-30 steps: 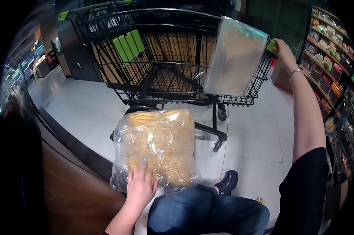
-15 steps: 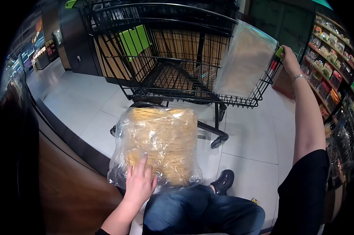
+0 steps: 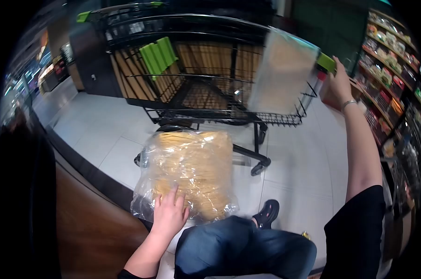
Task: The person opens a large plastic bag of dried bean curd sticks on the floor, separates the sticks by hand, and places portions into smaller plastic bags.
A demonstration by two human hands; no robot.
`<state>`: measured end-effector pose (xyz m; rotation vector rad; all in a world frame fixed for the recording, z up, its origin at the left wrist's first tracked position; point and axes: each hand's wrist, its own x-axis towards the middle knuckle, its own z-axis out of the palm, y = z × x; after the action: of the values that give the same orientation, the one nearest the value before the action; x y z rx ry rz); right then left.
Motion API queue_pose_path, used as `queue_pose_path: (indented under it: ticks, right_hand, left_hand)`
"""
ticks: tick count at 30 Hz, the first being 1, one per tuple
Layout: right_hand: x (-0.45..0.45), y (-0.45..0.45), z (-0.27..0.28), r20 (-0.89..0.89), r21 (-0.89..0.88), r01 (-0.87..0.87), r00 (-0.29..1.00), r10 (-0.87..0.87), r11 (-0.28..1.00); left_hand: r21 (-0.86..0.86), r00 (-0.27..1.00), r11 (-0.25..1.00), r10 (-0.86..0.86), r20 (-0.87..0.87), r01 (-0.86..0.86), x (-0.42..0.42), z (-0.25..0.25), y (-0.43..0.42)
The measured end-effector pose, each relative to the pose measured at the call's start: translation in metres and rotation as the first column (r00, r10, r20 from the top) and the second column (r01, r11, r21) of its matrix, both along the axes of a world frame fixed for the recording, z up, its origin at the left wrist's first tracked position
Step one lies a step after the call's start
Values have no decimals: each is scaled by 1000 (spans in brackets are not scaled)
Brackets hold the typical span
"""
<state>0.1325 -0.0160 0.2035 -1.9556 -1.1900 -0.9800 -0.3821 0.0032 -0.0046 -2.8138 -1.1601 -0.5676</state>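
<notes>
A large clear plastic bag (image 3: 203, 172) packed with long yellowish strips stands in front of my knees, below the cart. My left hand (image 3: 171, 214) rests against its lower left part, fingers spread. The exact kind of food inside cannot be made out. Beyond the bag is a black wire shopping cart (image 3: 210, 69) with green fittings. At the cart's right end, my right hand (image 3: 340, 83) is at the green handle corner (image 3: 326, 62), fingers curled around its edge and partly hidden. A clear, whitish plastic sheet (image 3: 285, 69) covers part of the basket's right end.
Packaged goods fill the shelves (image 3: 392, 60) on the right. A brown wooden counter (image 3: 94, 218) curves along the left. Pale floor tiles (image 3: 294, 200) lie under the cart wheels, with my dark clog (image 3: 267, 214) on them.
The view has shifted slightly. The cart's right end and my right hand sit a little further left and lower. My left hand stays on the bag.
</notes>
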Motion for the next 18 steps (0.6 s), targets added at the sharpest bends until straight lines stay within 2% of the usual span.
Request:
queue_pose_path:
  ticks: [1, 3, 5, 7, 8, 9, 10, 12, 13, 15, 16, 17, 18]
  right_hand:
    - [-11, -15, -11, 48, 89, -90, 995, 86, 992]
    - [-46, -61, -44, 104, -27, -208, 972, 210, 978]
    - [-87, -129, -92, 54, -199, -167, 982, 181, 966]
    - [-117, -214, -142, -205, -281, -173, 972, 117, 944]
    - [-120, -263, -170, -255, -314, -81, 967, -2, 946]
    - [-124, -316, -211, -420, -279, 56, 891, -174, 959]
    - [-130, -369, -249, -548, -248, 207, 776, -313, 947]
    - [-161, -484, -327, -563, -317, 521, 569, -599, 793]
    - [-177, -529, -369, -596, -293, 603, 492, -634, 743]
    - [-231, -582, -406, -629, -443, 645, 271, -729, 622]
    - [-261, -590, -397, -609, -561, 628, 129, -782, 540]
    - [-275, -605, -410, -612, -562, 639, 105, -784, 525]
    - [-287, -601, -412, -611, -505, 647, 200, -766, 571]
  left_hand:
    - [-8, 999, 999, -43, -17, 42, -1, 1, 0]
    - [16, 1000, 1000, -12, -16, 12, 2, -1, -1]
    - [4, 998, 999, -32, -49, 32, 4, 5, -5]
    - [33, 995, 997, -68, -78, 71, 7, 5, -12]
    - [3, 995, 997, -79, -64, 80, 8, 8, -16]
    - [-47, 995, 996, -83, -60, 81, 11, 9, -23]
    - [-27, 992, 993, -118, -41, 117, 6, 2, -23]
    - [-28, 979, 979, -202, 15, 202, 5, -7, -35]
    - [-44, 974, 975, -216, 61, 219, 6, -7, -44]
    - [12, 954, 964, -264, 141, 265, 9, -12, -50]
    - [12, 946, 958, -283, 158, 285, 9, -4, -44]
    - [35, 938, 955, -297, 181, 296, 14, -8, -55]
    - [31, 932, 949, -316, 176, 315, 20, -8, -59]
